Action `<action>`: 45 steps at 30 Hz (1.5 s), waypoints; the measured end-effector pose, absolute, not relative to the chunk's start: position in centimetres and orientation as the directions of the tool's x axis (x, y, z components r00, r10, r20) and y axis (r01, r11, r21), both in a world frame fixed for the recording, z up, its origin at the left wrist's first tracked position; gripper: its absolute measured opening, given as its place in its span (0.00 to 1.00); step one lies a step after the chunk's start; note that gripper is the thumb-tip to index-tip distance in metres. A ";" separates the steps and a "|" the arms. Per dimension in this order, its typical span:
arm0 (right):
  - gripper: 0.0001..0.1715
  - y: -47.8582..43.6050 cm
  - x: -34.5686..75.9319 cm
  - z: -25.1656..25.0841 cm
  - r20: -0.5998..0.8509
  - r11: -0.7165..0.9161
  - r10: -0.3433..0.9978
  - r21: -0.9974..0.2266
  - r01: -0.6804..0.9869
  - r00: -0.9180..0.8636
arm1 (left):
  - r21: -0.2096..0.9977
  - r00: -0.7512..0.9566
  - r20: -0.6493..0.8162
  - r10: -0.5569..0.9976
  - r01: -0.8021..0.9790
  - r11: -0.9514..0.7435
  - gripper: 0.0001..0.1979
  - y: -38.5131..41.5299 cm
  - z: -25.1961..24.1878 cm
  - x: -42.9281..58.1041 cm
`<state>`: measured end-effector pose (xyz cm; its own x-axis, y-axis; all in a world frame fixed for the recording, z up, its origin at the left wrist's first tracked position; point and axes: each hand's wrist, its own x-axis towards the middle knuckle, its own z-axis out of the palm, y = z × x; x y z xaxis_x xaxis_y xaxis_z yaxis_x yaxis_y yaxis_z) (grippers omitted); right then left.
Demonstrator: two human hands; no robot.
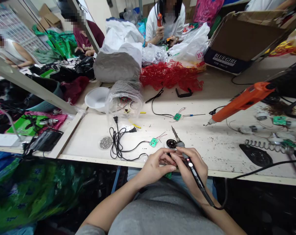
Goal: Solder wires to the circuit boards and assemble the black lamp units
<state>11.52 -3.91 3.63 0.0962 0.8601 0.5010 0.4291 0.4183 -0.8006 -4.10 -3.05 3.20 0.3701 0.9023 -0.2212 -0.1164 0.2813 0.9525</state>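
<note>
My right hand [193, 164] is closed around a soldering iron [192, 169], its metal tip pointing up and away over the bench. My left hand [156, 164] is curled with fingertips meeting those of the right hand at the bench's front edge. What it pinches is mostly hidden; a bit of black shows between the hands. Just beyond the fingers sits a round black part [171, 143] with a ring of holes. To the left lies a green circuit board [153, 142] with thin wires, joined to a coiled black power cord [117, 143]. Another green board [177, 116] lies farther back.
An orange electric screwdriver [243, 102] hangs at right. Near it lie a coiled-spring soldering iron stand [267, 145] and small motors. A dish of screws [105, 142], a plastic-lined tub [124, 101] and red netting [171, 75] occupy the left and back. A co-worker [150, 27] sits opposite.
</note>
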 end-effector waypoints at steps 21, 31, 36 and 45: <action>0.11 -1.7 15.9 2.7 0.533 0.451 0.845 -0.669 0.591 -0.041 | 0.908 0.122 -0.409 0.904 0.150 0.390 0.19 -2.2 1.8 -3.1; 0.14 -5.2 19.9 4.7 0.394 0.333 0.918 -0.825 0.457 0.042 | 0.874 0.095 -0.457 0.884 0.231 0.427 0.16 -1.9 2.6 -2.3; 0.13 -6.0 21.1 4.3 0.376 0.345 0.926 -0.818 0.461 -0.025 | 0.830 0.044 -0.490 0.871 0.328 0.451 0.14 -1.4 3.0 -1.6; 0.10 -5.1 20.0 4.0 0.315 0.301 0.948 -0.862 0.408 -0.033 | 0.800 0.024 -0.480 0.877 0.422 0.427 0.13 -1.2 3.7 -1.2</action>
